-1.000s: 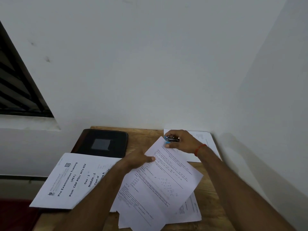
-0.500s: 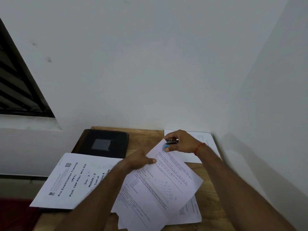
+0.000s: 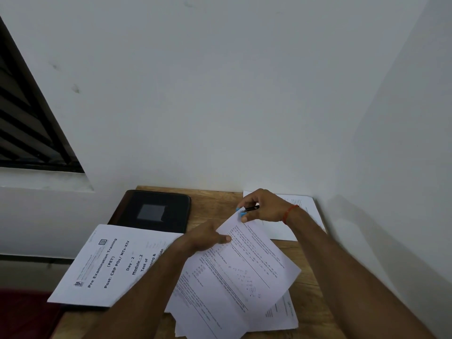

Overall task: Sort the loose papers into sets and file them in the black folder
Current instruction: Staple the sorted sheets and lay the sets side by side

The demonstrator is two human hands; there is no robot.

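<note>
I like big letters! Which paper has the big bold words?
The cover sheet on the left, reading "Pre Examination Training". The middle stack and the far right sheet carry only small print.

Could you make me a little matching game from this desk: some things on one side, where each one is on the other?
Things: 1 black folder; 2 titled cover sheet; 3 black-and-blue tool; 4 lone sheet.
Places: A in the right hand, at the top corner of the held papers; B back left of the table; C back right corner; D front left, overlapping the folder.
Pairs: 1-B; 2-D; 3-A; 4-C.
</note>
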